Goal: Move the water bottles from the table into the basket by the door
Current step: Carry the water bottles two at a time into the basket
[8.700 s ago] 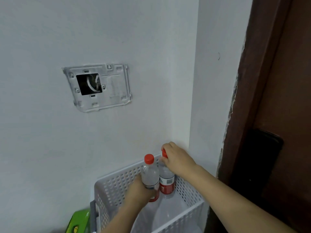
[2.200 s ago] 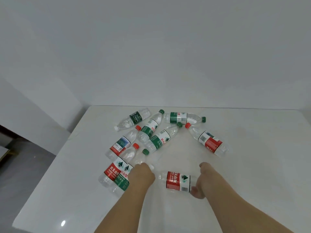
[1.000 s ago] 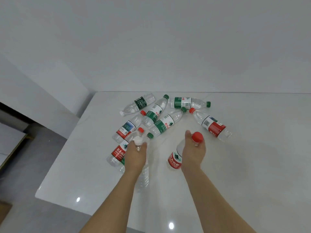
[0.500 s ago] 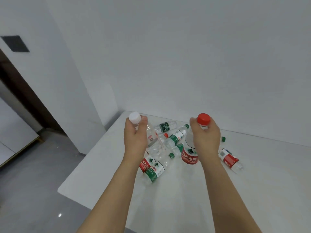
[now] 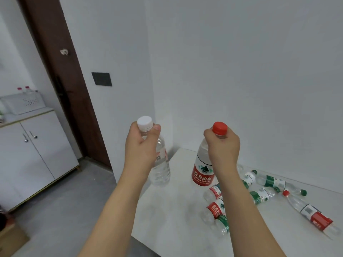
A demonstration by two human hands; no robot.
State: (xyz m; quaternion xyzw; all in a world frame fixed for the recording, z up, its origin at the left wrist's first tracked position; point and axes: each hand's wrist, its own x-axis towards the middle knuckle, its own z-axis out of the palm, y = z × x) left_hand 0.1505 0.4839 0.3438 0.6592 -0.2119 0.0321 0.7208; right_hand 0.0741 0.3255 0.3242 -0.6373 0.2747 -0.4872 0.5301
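My left hand (image 5: 142,149) grips a clear white-capped bottle (image 5: 161,169) by its neck, held upright above the table's left edge. My right hand (image 5: 222,149) holds a red-capped bottle with a red label (image 5: 202,169) by the neck, also upright. Several more bottles lie on the white table (image 5: 176,216) to the right, among them a red-labelled bottle (image 5: 311,213) and green-labelled bottles (image 5: 272,182). The white perforated basket (image 5: 24,102) stands far left on a cabinet, with two red caps showing above its rim.
A white two-door cabinet (image 5: 31,154) stands at the left beside a dark brown door frame (image 5: 63,75). Grey floor (image 5: 65,210) lies between the table and the cabinet. A black wall plate (image 5: 101,79) is on the white wall. A cardboard box (image 5: 11,238) sits lower left.
Both hands picked a bottle each off the table and lifted them upright. My view has swung left, bringing the door, cabinet and basket into sight.
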